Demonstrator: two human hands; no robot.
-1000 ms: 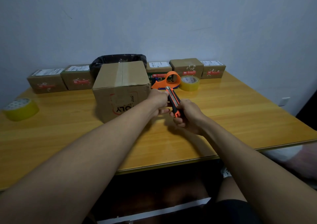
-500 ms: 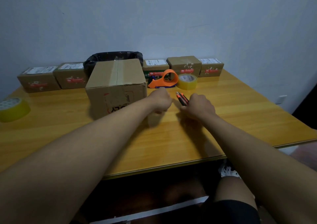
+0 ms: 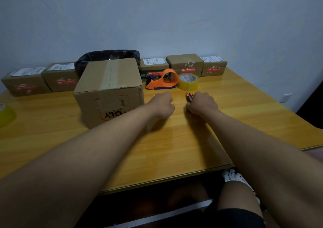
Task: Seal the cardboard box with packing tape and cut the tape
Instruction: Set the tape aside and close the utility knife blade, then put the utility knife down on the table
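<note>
The cardboard box (image 3: 111, 88) stands on the wooden table (image 3: 174, 140) left of centre, with a strip of tape running along its top seam. My left hand (image 3: 161, 104) is a loose fist just right of the box, with nothing visible in it. My right hand (image 3: 201, 103) rests on the table, closed over an orange and black utility knife (image 3: 189, 95) whose far end pokes out past my fingers. Behind my hands lie an orange tape dispenser (image 3: 164, 81) and a yellowish tape roll (image 3: 188, 81).
Several small labelled parcels (image 3: 185, 64) line the back edge against the wall. A black-lined bin (image 3: 108, 56) sits behind the box. Another tape roll (image 3: 5, 115) lies at the far left edge. The table's near edge runs across below my forearms.
Both hands came down from holding the knife together above the table. My left hand let go and moved apart; my right hand lowered the knife flat onto the tabletop.
</note>
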